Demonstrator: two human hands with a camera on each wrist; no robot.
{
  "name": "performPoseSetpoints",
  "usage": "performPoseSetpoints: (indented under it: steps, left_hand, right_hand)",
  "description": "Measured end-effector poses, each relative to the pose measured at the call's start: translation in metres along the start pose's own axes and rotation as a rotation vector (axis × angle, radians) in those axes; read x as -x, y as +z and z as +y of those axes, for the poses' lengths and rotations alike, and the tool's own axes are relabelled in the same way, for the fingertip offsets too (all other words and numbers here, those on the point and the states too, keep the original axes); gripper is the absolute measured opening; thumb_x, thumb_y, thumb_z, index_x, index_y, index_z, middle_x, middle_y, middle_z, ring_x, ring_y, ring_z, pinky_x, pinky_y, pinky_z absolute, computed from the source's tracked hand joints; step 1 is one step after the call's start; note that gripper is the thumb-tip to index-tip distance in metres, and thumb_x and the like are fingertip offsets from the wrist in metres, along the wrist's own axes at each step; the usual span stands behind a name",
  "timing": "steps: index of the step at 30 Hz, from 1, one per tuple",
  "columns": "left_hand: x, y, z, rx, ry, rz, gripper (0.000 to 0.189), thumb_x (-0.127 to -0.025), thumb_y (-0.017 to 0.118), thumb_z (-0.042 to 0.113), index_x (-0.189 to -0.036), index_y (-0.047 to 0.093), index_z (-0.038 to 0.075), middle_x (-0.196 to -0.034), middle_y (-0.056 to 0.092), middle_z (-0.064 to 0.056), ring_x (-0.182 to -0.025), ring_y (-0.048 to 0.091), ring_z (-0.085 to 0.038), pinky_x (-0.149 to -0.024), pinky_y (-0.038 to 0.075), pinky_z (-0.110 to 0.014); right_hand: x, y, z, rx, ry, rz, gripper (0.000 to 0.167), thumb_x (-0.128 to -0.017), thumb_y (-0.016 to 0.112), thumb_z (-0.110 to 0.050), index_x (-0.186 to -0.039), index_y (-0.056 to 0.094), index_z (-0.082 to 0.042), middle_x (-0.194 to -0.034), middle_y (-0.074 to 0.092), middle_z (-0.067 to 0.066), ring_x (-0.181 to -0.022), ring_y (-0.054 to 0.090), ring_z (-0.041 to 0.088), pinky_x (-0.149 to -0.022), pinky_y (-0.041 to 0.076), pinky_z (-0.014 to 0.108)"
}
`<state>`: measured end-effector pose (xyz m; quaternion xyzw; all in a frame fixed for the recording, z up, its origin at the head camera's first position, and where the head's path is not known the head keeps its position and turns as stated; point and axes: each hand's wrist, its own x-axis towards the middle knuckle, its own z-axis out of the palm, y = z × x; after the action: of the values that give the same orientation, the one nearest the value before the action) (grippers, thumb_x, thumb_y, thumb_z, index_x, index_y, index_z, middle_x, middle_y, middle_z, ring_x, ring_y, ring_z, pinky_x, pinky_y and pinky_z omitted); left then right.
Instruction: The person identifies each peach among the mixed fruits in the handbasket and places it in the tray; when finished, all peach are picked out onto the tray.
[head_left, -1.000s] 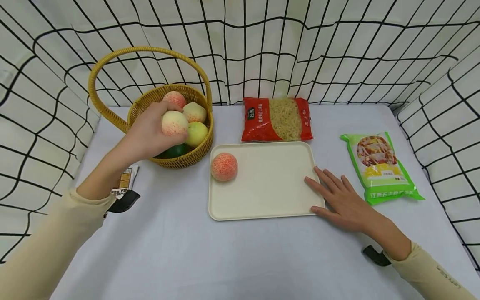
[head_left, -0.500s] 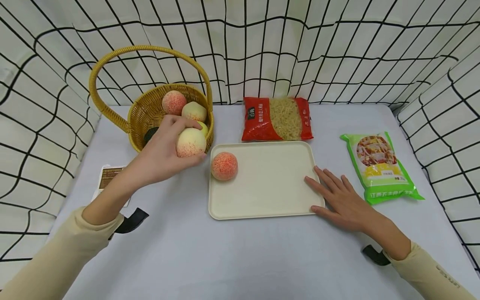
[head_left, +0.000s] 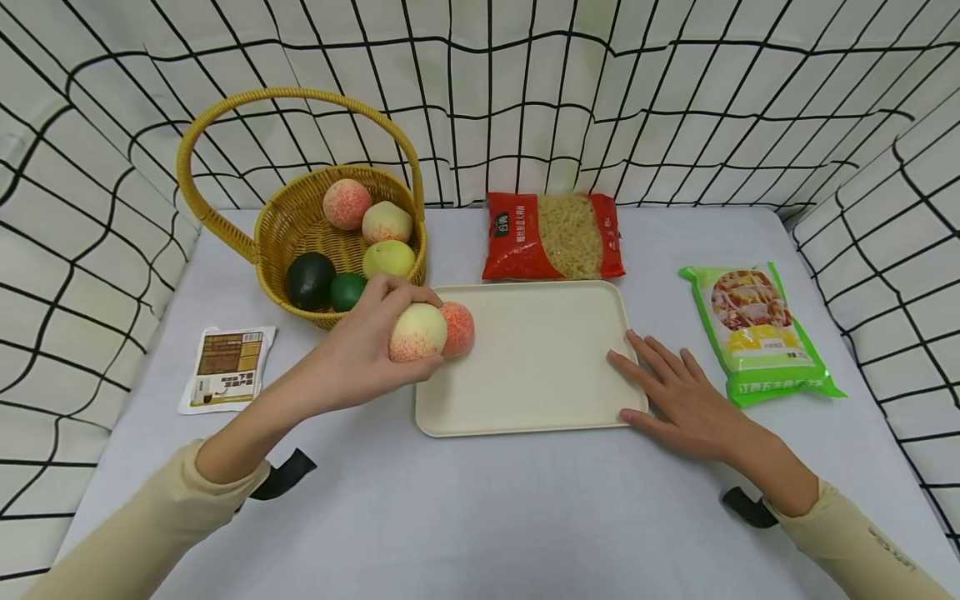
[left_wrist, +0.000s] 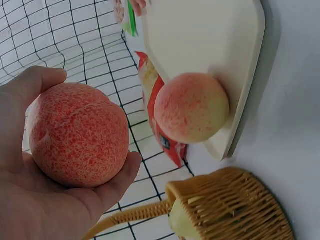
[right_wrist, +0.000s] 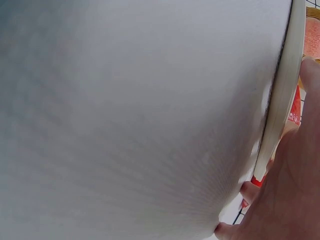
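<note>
two hands are on my feed, and each seems to have its own job. the left hand (head_left: 367, 358) grasps a peach (head_left: 417, 332), thumb on one side and fingers round the other; i read that wide cradle as suited to something round that could roll or bruise. from the head camera the peach hangs over the near left part of the tray (head_left: 547, 358), overlapping a second peach (head_left: 457, 329), but the left wrist view shows a gap between them.

the right hand (head_left: 682, 412) grips nothing: its fingers are spread, with the tips on the tray's right edge, which i take as steadying it against sliding on the table (head_left: 480, 517).

just beyond the left hand stands the basket (head_left: 288, 237), its handle (head_left: 300, 96) up and leaning away from the fruit, which leaves the top reachable. inside are more peaches (head_left: 347, 204), a yellow fruit (head_left: 388, 259) and two green ones (head_left: 311, 281). a packet (head_left: 228, 369) lies to the left of that hand, beside the forearm. the pasta (head_left: 555, 237) lies past the tray, farther out than either hand, and a green bag (head_left: 761, 333) to the right of the right hand; both sit outside the tray's surface, so neither crowds it.
</note>
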<state>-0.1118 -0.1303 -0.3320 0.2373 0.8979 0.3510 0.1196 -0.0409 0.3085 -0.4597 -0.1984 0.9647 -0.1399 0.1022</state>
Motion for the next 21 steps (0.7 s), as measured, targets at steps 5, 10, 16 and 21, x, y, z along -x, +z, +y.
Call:
performPoseSetpoints:
  steps: [5,10,16,21]
  left_hand:
    - [-0.001,0.015,-0.002,-0.004,0.002,-0.036,0.052,-0.089,0.084,0.033,-0.134,0.061,0.020,-0.137,0.045,-0.012,-0.116,0.060,-0.030,-0.092,0.057,-0.045]
    - [-0.001,0.033,-0.007,-0.004,0.020,-0.093,0.050,-0.088,0.085,0.029,-0.133,0.063,0.021,-0.131,0.047,-0.011,-0.114,0.060,-0.029,-0.092,0.057,-0.046]
    - [-0.002,0.054,-0.015,-0.007,0.044,-0.139,0.049,-0.087,0.085,0.025,-0.131,0.063,0.020,-0.128,0.047,-0.008,-0.108,0.060,-0.025,-0.089,0.055,-0.039]
    - [-0.001,0.067,-0.019,-0.040,0.066,-0.158,0.047,-0.087,0.084,0.024,-0.130,0.063,0.019,-0.127,0.049,-0.007,-0.109,0.058,-0.022,-0.092,0.052,-0.037]
  right_hand:
    - [0.000,0.000,0.000,0.001,0.001,-0.004,0.082,-0.101,0.062,-0.058,-0.170,0.022,-0.038,-0.182,0.007,0.003,-0.165,0.013,0.039,-0.125,0.014,0.077]
    - [0.000,0.000,0.001,0.006,0.000,-0.003,0.082,-0.101,0.062,-0.058,-0.170,0.022,-0.038,-0.182,0.008,0.003,-0.166,0.013,0.039,-0.125,0.014,0.077]
    - [0.000,0.000,0.001,0.003,0.000,-0.002,0.082,-0.101,0.062,-0.057,-0.170,0.023,-0.038,-0.182,0.008,0.004,-0.166,0.013,0.039,-0.125,0.014,0.078]
    - [0.000,0.000,0.001,-0.002,-0.001,-0.001,0.082,-0.101,0.062,-0.057,-0.170,0.023,-0.037,-0.182,0.009,0.004,-0.165,0.014,0.039,-0.125,0.015,0.078]
